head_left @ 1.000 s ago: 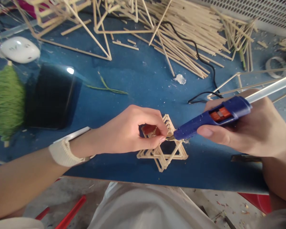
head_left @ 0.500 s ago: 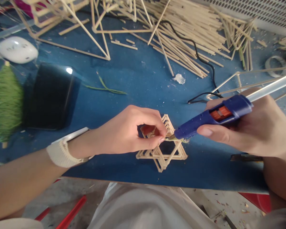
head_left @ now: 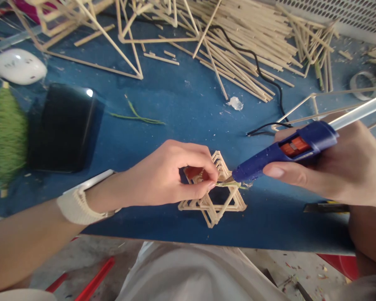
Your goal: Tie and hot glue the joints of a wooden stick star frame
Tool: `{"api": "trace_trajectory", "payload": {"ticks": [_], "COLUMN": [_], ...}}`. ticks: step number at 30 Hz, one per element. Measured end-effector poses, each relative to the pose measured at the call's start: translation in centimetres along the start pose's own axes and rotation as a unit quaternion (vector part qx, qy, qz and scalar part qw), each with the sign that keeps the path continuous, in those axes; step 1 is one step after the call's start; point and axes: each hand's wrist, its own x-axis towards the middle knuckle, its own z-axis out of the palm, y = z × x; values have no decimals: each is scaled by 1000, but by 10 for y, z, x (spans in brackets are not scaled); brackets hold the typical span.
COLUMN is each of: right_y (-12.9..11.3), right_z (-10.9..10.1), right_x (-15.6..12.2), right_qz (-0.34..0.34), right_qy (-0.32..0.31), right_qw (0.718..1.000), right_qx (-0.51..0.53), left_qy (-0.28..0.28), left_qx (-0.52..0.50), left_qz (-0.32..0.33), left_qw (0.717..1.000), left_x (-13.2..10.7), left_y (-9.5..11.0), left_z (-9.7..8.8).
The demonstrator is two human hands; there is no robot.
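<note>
A star-shaped frame of stacked wooden sticks (head_left: 217, 207) lies near the table's front edge. My left hand (head_left: 184, 171) is over its left side, thumb and forefinger pinched at the end of a thin green strand of yarn (head_left: 242, 187) that runs along one stick. Behind my fingers part of the star is hidden. In my right hand (head_left: 326, 175) is a blue glue gun (head_left: 269, 156), fingers wrapped round it and a clear glue stick (head_left: 360, 110) sticking out of its back. Its nozzle touches or nearly touches the yarn-covered stick, just right of my left fingertips.
Many loose wooden sticks (head_left: 253, 33) pile up at the back, beside stick frames (head_left: 131, 40). At left are a green yarn bundle (head_left: 6, 138), a black phone-like slab (head_left: 61, 129) and a white mouse (head_left: 20, 67). A cutter knife (head_left: 326, 207) lies at right; a black cord (head_left: 280, 94) crosses behind.
The glue gun's nozzle has shifted slightly right along the stick, leaving my left fingertips a little. My left hand stays pinched at nearly the same spot on the star.
</note>
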Motion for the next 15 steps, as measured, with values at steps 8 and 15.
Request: {"api": "trace_trajectory", "payload": {"ticks": [8, 15], "right_y": [3, 6], "right_z": [0, -1], "right_x": [1, -1], "right_qz": [4, 35], "right_qy": [-10, -4], "right_qw": [1000, 999], "right_qx": [18, 7], "left_qy": [0, 0], "left_qx": [-2, 0], "left_qz": [-1, 0], "left_qw": [1000, 1000], "left_x": [-1, -2], "left_y": [-1, -1], "left_z": [0, 0]}}
